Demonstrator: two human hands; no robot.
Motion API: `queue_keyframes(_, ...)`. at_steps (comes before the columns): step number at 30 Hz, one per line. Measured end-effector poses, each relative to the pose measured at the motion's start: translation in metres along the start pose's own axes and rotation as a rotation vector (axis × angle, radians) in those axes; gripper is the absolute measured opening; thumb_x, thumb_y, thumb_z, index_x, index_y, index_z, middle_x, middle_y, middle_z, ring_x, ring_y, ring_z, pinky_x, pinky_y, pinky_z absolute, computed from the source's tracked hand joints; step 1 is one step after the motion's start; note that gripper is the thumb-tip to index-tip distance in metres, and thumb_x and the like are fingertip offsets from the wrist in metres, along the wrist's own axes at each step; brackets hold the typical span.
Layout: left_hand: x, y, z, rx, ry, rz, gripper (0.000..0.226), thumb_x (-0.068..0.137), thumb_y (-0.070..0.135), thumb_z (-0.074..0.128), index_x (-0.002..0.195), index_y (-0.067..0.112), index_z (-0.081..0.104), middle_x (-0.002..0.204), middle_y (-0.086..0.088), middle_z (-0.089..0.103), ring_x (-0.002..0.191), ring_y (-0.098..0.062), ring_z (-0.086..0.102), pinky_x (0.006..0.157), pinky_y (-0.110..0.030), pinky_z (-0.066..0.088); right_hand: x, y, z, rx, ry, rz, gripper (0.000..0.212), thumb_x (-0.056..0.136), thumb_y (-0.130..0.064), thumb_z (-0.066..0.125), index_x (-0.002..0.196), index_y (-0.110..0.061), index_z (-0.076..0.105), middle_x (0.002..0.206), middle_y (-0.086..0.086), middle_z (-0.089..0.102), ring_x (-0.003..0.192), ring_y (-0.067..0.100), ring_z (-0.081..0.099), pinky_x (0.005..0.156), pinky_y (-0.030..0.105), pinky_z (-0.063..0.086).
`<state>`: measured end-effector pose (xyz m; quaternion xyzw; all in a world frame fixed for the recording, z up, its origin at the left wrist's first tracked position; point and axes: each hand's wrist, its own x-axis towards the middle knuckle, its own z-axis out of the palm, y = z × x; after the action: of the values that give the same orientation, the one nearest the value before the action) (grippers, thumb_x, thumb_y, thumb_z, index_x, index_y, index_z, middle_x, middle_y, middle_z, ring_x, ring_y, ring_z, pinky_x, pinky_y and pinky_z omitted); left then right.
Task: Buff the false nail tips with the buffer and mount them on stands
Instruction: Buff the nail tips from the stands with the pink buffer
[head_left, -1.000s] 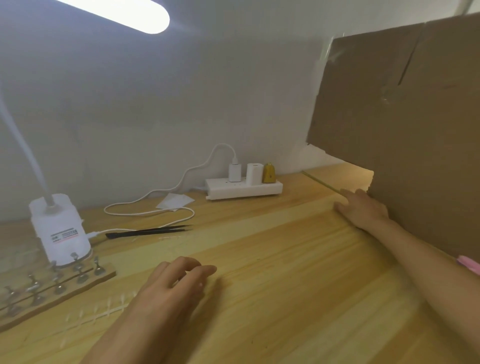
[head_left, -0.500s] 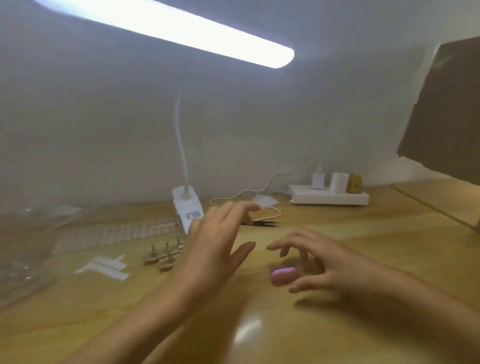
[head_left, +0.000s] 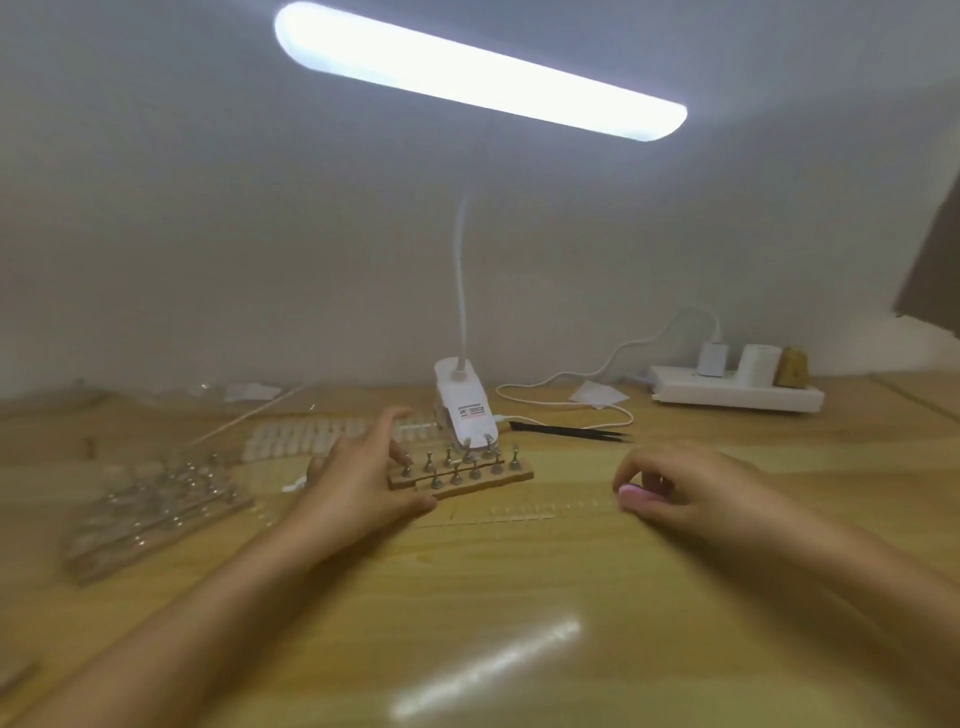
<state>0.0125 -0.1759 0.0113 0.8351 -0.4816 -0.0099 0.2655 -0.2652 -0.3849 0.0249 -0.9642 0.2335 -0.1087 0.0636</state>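
Note:
A small wooden base with several metal nail stands (head_left: 462, 474) sits mid-table in front of the lamp's foot. My left hand (head_left: 363, 478) touches its left end, thumb along the front edge and fingers at the back. My right hand (head_left: 691, 493) curls over a pink buffer block (head_left: 638, 496) on the table to the right. A strip of clear false nail tips (head_left: 524, 512) lies between the two hands. More clear tips (head_left: 301, 439) lie in rows behind the left hand.
A white clip lamp (head_left: 465, 410) stands behind the stands, its lit bar overhead. Black tweezers (head_left: 569, 431) lie to its right, then a white power strip (head_left: 737, 397) with plugs. A second rack of stands (head_left: 156, 499) lies blurred at left. Cardboard (head_left: 935, 280) at far right.
The view has swung left and settled on the work area. My left hand moved onto the wooden stand base. My right hand came from the cardboard to the pink buffer and stays on it.

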Motion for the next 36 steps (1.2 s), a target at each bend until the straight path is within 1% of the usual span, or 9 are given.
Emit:
queue_keyframes(3, 0.007, -0.003, 0.001, -0.038, -0.013, 0.025, 0.092, 0.067, 0.047, 0.085, 0.140, 0.038, 0.031, 0.096, 0.021, 0.057, 0.099, -0.006, 0.056, 0.098, -0.041, 0.046, -0.002, 0.006, -0.004, -0.075, 0.013, 0.088, 0.011, 0.094, -0.055, 0.050, 0.096, -0.047, 0.056, 0.086, -0.021, 0.055, 0.084, 0.001, 0.053, 0.068, 0.026, 0.045)
queue_keyframes(6, 0.010, -0.009, 0.002, -0.097, -0.029, 0.047, 0.089, 0.067, 0.044, 0.086, 0.138, 0.040, 0.033, 0.097, 0.018, 0.059, 0.092, 0.004, 0.055, 0.082, -0.024, 0.047, -0.004, 0.005, -0.005, -0.155, 0.036, 0.094, 0.023, 0.094, -0.052, 0.053, 0.117, -0.046, 0.055, 0.105, -0.024, 0.044, 0.103, 0.003, 0.042, 0.080, 0.027, 0.037)
queue_keyframes(10, 0.006, -0.013, 0.001, -0.130, -0.038, 0.063, 0.084, 0.067, 0.041, 0.086, 0.134, 0.040, 0.036, 0.097, 0.016, 0.060, 0.091, 0.006, 0.054, 0.072, -0.008, 0.038, -0.004, -0.023, 0.002, 0.045, -0.012, -0.144, 0.045, 0.091, -0.049, 0.061, 0.135, -0.045, 0.051, 0.129, -0.024, 0.043, 0.120, -0.005, 0.034, 0.105, 0.025, 0.028)
queue_keyframes(12, 0.001, -0.015, -0.002, -0.119, -0.050, 0.067, 0.083, 0.068, 0.040, 0.086, 0.133, 0.042, 0.035, 0.098, 0.016, 0.061, 0.091, 0.007, 0.055, 0.072, -0.008, 0.039, -0.001, -0.031, 0.011, -0.022, -0.040, -0.240, 0.044, 0.095, -0.051, 0.055, 0.138, -0.045, 0.048, 0.130, -0.026, 0.043, 0.120, -0.007, 0.035, 0.105, 0.020, 0.022)
queue_keyframes(17, -0.016, -0.029, -0.022, -0.051, -0.094, 0.085, 0.083, 0.069, 0.040, 0.084, 0.130, 0.051, 0.028, 0.100, 0.017, 0.061, 0.095, 0.005, 0.056, 0.077, -0.012, 0.041, 0.002, -0.022, 0.007, 0.155, 0.013, -0.228, 0.022, 0.090, -0.028, 0.073, 0.111, -0.032, 0.069, 0.102, -0.017, 0.059, 0.097, 0.003, 0.057, 0.089, 0.033, 0.046)
queue_keyframes(26, -0.033, -0.030, -0.022, -0.111, -0.033, 0.095, 0.081, 0.069, 0.039, 0.083, 0.132, 0.048, 0.032, 0.102, 0.020, 0.062, 0.100, 0.007, 0.056, 0.082, -0.009, 0.040, 0.010, -0.009, 0.000, 0.265, -0.047, -0.038, 0.031, 0.083, -0.018, 0.078, 0.095, -0.043, 0.065, 0.093, -0.012, 0.055, 0.085, 0.004, 0.057, 0.085, 0.035, 0.051)
queue_keyframes(30, -0.028, -0.016, -0.013, -0.050, 0.025, 0.160, 0.077, 0.078, 0.044, 0.076, 0.141, 0.045, 0.032, 0.115, 0.025, 0.053, 0.112, -0.005, 0.049, 0.100, -0.032, 0.043, 0.003, -0.004, -0.007, 0.329, -0.044, -0.054, 0.030, 0.082, -0.010, 0.079, 0.089, -0.036, 0.067, 0.099, -0.012, 0.056, 0.087, 0.007, 0.061, 0.084, 0.035, 0.054)
queue_keyframes(32, -0.028, -0.010, -0.007, -0.047, 0.118, 0.210, 0.082, 0.077, 0.038, 0.078, 0.142, 0.046, 0.030, 0.119, 0.025, 0.046, 0.107, -0.003, 0.048, 0.095, -0.029, 0.044, -0.005, -0.001, -0.007, 0.373, 0.000, -0.070, 0.030, 0.082, -0.006, 0.078, 0.087, -0.034, 0.067, 0.096, -0.016, 0.061, 0.086, 0.007, 0.062, 0.079, 0.032, 0.054)
queue_keyframes(36, -0.029, -0.007, 0.005, -0.192, 0.175, 0.175, 0.100, 0.070, 0.028, 0.087, 0.142, 0.054, 0.022, 0.116, 0.027, 0.041, 0.088, 0.002, 0.056, 0.074, -0.010, 0.040, -0.017, 0.004, -0.007, 0.513, 0.093, -0.079, 0.037, 0.086, -0.001, 0.071, 0.085, -0.038, 0.069, 0.087, -0.014, 0.069, 0.085, 0.004, 0.064, 0.073, 0.010, 0.046)
